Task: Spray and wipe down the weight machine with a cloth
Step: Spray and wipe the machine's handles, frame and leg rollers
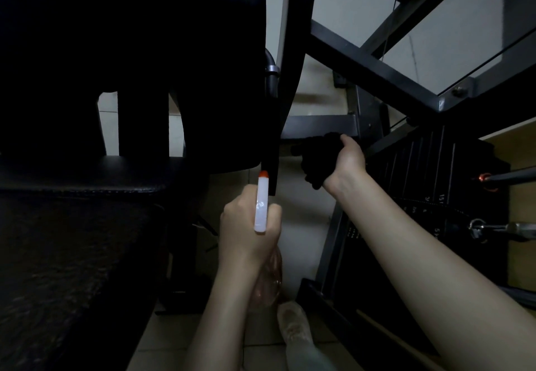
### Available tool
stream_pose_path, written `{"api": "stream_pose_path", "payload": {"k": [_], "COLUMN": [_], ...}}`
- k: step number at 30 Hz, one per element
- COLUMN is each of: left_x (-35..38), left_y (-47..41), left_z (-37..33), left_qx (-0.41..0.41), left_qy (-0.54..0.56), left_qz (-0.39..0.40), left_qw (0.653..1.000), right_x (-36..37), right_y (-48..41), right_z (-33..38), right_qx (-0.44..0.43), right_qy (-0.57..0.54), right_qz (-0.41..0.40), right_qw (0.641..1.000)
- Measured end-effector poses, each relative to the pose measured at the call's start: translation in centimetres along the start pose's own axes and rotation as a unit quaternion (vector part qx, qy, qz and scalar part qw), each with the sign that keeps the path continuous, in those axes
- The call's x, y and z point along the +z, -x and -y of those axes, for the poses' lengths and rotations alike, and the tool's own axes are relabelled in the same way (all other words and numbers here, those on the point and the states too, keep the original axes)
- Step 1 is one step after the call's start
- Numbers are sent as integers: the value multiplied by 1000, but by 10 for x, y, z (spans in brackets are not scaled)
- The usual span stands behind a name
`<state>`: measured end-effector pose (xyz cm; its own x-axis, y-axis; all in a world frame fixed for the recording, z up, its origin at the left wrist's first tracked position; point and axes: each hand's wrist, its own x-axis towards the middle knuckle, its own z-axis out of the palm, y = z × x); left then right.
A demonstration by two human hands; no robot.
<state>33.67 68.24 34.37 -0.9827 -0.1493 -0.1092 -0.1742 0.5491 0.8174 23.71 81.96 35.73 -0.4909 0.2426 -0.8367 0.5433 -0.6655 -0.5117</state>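
- Against the lower edge of the grey crossbar (319, 126) of the weight machine (362, 60), our right hand (348, 161) holds a dark cloth (314, 164). The fingers are curled round the bunched fabric and the thumb is up at the bar.
- Left of that grip and lower, our left hand (246, 225) is wrapped round the neck of a spray bottle (260, 206). Its white head and orange nozzle point up at a black upright (272, 173), and its clear body hangs below our wrist.
- We cannot tell whether a finger is on the trigger.
- Left of the bottle hand lies the black seat pad (87, 176), with the back pad (130, 37) rising above it.
- Right of the cloth hand stands the weight stack (420, 173), with an orange-ringed selector pin (485, 180) in it.
- Below both hands, one shoe (293, 330) rests on pale floor tiles (304, 231).
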Motion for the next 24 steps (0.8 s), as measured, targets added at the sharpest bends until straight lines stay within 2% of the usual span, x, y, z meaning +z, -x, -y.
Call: {"api": "stream_pose_path", "payload": {"k": [5,13,18,22,24], "left_x": [-3,-8,-10,-11,-11], "left_y": [-13,-20,-23,-13,-9], "left_z": [-12,-22,-23,-16,-11], "left_qx": [-8,35,28,34,31], "left_qy": [3,0,-2,-5,-12], "left_qz": [-52,-49,-59,-56,-52], "left_qw": [999,998,998,998,998], "right_x": [4,9,14,29,48], "right_y": [2,2,1,-16,-24], "right_z": [2,1,0,-2,-4], "right_qx": [-7,4,-2,-94,-190], "right_qy": [-19,-16,-9,109,211], "right_qz": [9,13,37,25,54], "right_qw": [1000,1000,999,989,957]}}
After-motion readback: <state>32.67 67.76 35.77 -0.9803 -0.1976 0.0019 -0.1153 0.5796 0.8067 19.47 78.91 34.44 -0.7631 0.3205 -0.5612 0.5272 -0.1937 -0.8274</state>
